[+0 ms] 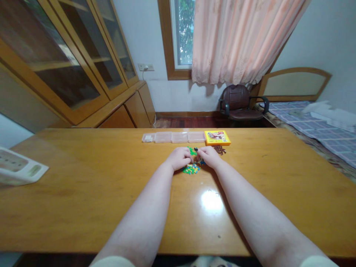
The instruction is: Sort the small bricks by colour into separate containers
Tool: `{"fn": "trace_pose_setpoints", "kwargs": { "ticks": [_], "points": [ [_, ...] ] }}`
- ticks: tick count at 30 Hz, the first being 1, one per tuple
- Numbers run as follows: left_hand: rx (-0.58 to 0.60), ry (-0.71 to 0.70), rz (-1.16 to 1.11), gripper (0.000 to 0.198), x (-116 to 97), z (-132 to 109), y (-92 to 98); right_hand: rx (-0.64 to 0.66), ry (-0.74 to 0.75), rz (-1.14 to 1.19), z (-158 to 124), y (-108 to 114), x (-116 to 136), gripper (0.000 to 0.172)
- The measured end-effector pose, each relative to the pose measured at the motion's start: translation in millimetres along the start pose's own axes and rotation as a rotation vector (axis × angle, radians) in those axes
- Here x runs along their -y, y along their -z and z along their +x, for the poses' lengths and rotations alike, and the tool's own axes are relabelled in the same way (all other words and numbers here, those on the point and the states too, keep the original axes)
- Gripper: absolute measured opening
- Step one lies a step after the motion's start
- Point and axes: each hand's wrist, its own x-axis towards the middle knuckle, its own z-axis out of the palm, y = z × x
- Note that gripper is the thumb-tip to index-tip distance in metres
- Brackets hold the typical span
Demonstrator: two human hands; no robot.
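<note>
Colourful pieces (191,170) lie near both hands (178,158).

Bright window (185,35), white glare on tabletop (83,193), stretched edges

- Mixed pieces (191,169): we see green, yellow, blue and white together.
- Small item (196,149): black.
- Single-colour heaps: we distinguish green pieces (191,151) from brown pieces (220,150).
- Box (217,137): yellow, printed partly in red.
- Trays (180,137): we note clear walls.
- Table (83,204): honey-brown, wood-grained.
- Curtain (236,40): pale pink.
- Chair (236,99): dark maroon.
- Sheet (299,120): we observe a blue-grey ground crossed by paler checks.
</note>
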Motion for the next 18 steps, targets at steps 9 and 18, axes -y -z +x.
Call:
{"fn": "trace_pose_setpoints", "kwargs": {
  "ticks": [9,18],
  "points": [
    [0.045,0.024,0.024,0.024,3.1,0.0,-1.4,0.035,0.032,0.034,-0.8,0.3,0.5,0.042],
    [-0.072,0.099,0.14,0.029,5.9,-0.7,-0.4,-0.03,-0.024,0.09,2.1,-1.0,-3.3,0.048]
  ]
}}
